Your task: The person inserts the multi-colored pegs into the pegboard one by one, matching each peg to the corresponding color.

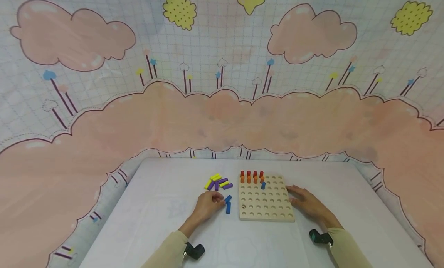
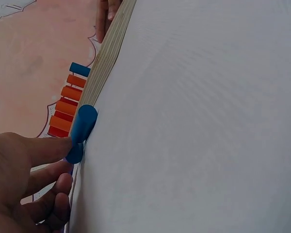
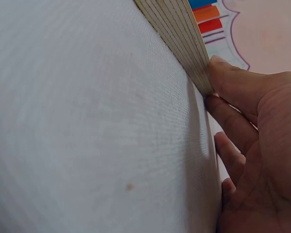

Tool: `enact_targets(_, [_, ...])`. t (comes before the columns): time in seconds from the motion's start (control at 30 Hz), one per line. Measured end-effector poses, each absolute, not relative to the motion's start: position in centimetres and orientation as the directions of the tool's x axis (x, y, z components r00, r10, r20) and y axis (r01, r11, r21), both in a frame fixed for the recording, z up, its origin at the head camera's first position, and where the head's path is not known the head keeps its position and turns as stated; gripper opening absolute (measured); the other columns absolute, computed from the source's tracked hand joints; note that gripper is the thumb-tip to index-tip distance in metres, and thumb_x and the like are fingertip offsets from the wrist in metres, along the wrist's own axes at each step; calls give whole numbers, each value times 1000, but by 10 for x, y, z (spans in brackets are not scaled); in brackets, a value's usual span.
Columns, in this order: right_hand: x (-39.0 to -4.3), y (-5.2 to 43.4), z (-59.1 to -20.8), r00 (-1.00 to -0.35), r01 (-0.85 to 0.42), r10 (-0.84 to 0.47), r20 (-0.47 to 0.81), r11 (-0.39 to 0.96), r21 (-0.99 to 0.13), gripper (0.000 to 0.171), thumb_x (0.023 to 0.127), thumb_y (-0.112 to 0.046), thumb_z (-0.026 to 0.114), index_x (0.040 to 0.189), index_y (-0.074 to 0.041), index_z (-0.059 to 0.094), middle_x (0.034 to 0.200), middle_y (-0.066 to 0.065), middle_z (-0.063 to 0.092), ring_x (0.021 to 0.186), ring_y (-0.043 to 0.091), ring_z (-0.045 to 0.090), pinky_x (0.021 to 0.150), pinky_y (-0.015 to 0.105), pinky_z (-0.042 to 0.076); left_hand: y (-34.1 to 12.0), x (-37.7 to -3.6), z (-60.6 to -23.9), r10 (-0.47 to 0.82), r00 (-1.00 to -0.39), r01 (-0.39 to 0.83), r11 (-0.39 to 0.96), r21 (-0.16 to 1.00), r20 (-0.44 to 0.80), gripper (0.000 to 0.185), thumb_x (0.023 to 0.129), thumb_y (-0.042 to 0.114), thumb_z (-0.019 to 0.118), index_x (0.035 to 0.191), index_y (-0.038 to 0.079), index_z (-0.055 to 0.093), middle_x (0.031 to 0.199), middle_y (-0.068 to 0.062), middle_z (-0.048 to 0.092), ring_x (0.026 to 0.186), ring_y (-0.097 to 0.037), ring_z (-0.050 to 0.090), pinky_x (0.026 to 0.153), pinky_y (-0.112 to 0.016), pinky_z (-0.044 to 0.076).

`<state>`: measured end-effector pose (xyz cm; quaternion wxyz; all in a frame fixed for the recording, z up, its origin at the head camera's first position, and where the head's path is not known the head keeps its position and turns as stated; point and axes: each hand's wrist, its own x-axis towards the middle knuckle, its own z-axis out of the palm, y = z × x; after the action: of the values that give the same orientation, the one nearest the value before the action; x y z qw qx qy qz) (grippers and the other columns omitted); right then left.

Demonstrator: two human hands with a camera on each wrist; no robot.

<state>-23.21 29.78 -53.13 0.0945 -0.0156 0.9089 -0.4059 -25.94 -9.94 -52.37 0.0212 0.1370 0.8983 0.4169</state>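
Observation:
My left hand (image 1: 208,205) is left of the wooden peg board (image 1: 267,217), its thumb and index finger pinching the end of a slanted blue peg (image 2: 74,154). Just nearer to me lies a second blue peg (image 1: 228,208) on the table. My right hand (image 1: 311,205) rests at the board's right side, its thumb and a fairly straight finger touching the edge. Red pegs (image 1: 248,173) stand in the board's far row, with orange pegs (image 1: 249,180) in front of them. One blue peg (image 1: 263,185) stands in the row after that, below the last orange one.
Beyond my left hand lies a loose group of yellow pegs (image 1: 216,176) and purple pegs (image 1: 227,186). A white cloth covers the table (image 1: 156,198). Behind it hangs a printed curtain (image 1: 222,121) with clouds. Dark wrist cameras (image 1: 195,251) sit on both sleeves.

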Motion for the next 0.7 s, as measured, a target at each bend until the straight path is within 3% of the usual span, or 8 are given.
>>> enact_targets(0.37, [-233,299,-532,-984,14,-124,-131,673,-739,61,95,-42,61,148,-18,43,161,22,21,148,51,7,113,72,3,-98,-260,-527,263,-957,273,670,690,123,13,86,20,75,94,9,74,83,2,68,75,-10,52,67,-23,41])
enact_targets(0.7, [-231,298,-531,-984,14,-119,-130,680,-733,59,95,-40,61,147,-19,45,161,21,24,148,50,10,113,71,5,-106,-262,-522,195,-965,261,638,724,176,14,86,12,72,97,4,73,84,-3,71,78,-11,61,68,-24,50])
